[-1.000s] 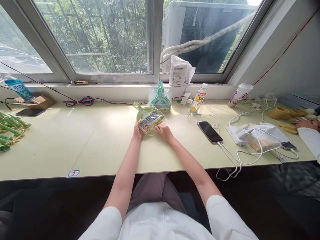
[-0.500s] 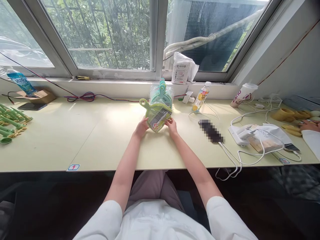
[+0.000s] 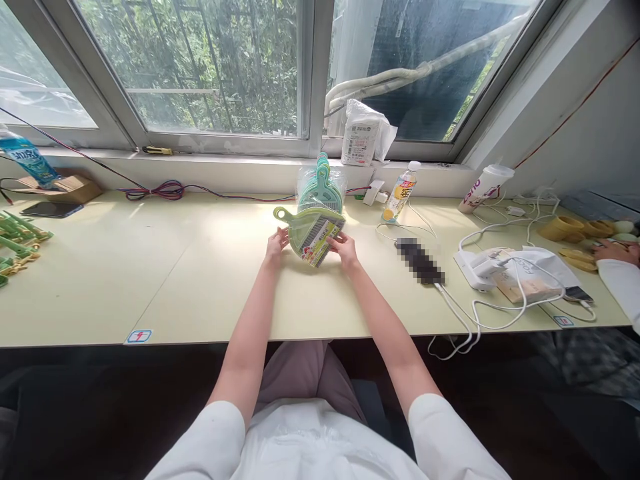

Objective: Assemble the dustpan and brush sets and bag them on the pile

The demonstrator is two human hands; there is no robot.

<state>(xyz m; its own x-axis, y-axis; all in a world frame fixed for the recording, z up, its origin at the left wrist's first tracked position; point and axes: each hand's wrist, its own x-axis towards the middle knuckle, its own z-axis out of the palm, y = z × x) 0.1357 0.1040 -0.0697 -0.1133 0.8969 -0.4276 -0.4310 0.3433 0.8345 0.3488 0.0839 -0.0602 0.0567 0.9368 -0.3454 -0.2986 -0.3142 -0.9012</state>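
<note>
A pale green dustpan-and-brush set (image 3: 311, 233) in clear wrapping, with a printed label, is held just above the cream table (image 3: 165, 280) in the middle. My left hand (image 3: 277, 245) grips its left edge below the handle, fingers closed on it. My right hand (image 3: 344, 249) pinches its right lower corner. Right behind it stands a stack of teal dustpan sets (image 3: 321, 189) in plastic.
A phone (image 3: 419, 260) on a cable lies right of my hands, then a white charger and bag (image 3: 520, 270). A drink bottle (image 3: 399, 193), a cup (image 3: 483, 189) and a white packet (image 3: 364, 135) stand near the sill. Green parts (image 3: 17, 241) lie far left. Another person's hand (image 3: 616, 252) rests far right.
Both hands lifted the green set off the table and turned it. Its handle now points left and the set sits closer to the teal stack.
</note>
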